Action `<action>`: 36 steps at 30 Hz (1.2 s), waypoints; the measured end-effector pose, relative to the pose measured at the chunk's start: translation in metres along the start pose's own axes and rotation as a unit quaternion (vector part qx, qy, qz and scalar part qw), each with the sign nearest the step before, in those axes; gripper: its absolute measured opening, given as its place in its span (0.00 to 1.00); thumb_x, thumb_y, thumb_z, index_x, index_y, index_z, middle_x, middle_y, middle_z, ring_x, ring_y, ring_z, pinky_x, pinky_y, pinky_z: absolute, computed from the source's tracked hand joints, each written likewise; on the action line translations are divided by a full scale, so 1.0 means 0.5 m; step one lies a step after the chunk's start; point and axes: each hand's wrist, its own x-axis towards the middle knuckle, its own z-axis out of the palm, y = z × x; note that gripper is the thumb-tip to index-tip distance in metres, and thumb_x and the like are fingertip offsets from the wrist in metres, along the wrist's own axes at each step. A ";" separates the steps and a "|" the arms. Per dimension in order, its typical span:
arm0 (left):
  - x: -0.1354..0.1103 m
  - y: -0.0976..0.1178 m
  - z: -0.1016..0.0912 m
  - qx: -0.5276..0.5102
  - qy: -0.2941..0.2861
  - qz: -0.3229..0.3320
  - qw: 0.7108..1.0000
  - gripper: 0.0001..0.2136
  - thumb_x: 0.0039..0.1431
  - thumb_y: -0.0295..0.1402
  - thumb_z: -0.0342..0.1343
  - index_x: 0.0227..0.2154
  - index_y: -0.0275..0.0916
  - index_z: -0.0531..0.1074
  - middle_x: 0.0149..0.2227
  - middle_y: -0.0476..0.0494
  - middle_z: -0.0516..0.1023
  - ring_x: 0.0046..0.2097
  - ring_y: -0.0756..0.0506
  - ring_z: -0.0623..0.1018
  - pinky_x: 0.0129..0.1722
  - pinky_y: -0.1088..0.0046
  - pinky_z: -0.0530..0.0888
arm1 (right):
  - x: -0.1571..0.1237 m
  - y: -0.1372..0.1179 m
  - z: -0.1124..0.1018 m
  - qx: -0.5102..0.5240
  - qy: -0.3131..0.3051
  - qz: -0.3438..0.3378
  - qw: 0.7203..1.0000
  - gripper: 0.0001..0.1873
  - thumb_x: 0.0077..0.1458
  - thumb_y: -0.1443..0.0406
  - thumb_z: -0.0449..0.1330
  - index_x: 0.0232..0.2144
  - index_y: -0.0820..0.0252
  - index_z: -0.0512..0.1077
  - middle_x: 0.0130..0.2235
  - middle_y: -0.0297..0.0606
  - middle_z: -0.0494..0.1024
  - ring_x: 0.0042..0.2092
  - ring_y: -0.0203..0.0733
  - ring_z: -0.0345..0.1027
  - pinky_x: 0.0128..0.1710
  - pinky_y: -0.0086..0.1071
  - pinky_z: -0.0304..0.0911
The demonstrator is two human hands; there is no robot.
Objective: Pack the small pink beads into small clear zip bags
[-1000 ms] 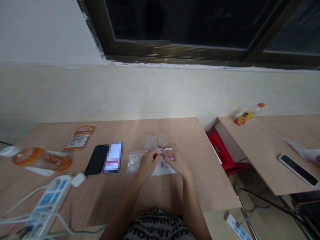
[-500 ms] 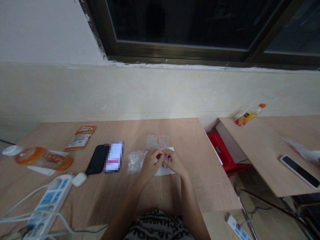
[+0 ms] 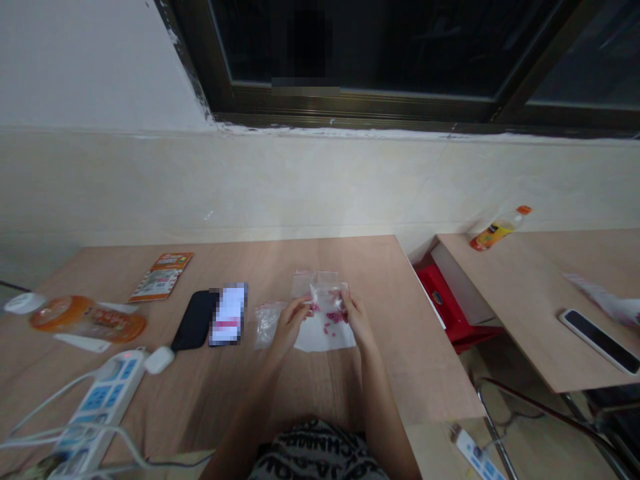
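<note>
Between my two hands a small clear plastic bag (image 3: 326, 293) is held up over a sheet of white paper (image 3: 320, 343). My left hand (image 3: 291, 323) is closed, its fingertips pinching at the bag's left side. On the right side, my right hand (image 3: 358, 320) grips the bag between thumb and fingers. Several small red pieces (image 3: 330, 328) lie on the paper; others show behind or in the bag, I cannot tell which. A pile of clear plastic bags (image 3: 269, 325) rests beside my left hand. More flat clear bags (image 3: 302, 283) lie just beyond the paper.
Left of the bags are a phone with a lit screen (image 3: 228, 315), a black phone (image 3: 194, 320), an orange packet (image 3: 161, 277), an orange bottle (image 3: 90, 319) lying down and a power strip (image 3: 103, 400). Another table (image 3: 530, 300) stands to the right, past a red stool (image 3: 443, 307).
My hands have moved apart from close together. The clear bag now shows stretched between them, and more of the paper and the red pieces is uncovered.
</note>
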 end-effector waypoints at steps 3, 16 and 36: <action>-0.007 0.021 -0.001 -0.010 -0.005 0.007 1.000 0.17 0.51 0.41 0.57 0.40 0.37 0.75 0.35 0.43 0.81 0.36 0.46 0.78 0.39 0.70 0.71 | 0.002 0.007 0.004 0.056 0.008 0.038 0.998 0.32 0.47 0.39 0.58 0.36 0.61 0.78 0.16 0.26 0.62 0.16 0.28 0.49 0.16 0.24 0.47; -0.035 0.068 0.001 0.067 -0.054 0.084 0.993 0.11 0.55 0.39 0.56 0.36 0.39 0.77 0.39 0.42 0.81 0.42 0.44 0.78 0.46 0.67 0.71 | 0.007 0.038 0.021 0.261 0.002 0.094 0.961 0.24 0.47 0.46 0.63 0.32 0.61 0.74 0.15 0.20 0.54 0.14 0.24 0.37 0.12 0.22 0.34; -0.033 0.077 -0.001 0.129 -0.005 0.115 0.985 0.13 0.53 0.35 0.57 0.41 0.40 0.70 0.26 0.51 0.75 0.31 0.49 0.75 0.34 0.74 0.70 | -0.002 0.040 0.046 0.291 -0.021 0.146 0.945 0.26 0.42 0.50 0.67 0.17 0.58 0.56 0.15 0.20 0.54 0.14 0.23 0.38 0.12 0.21 0.31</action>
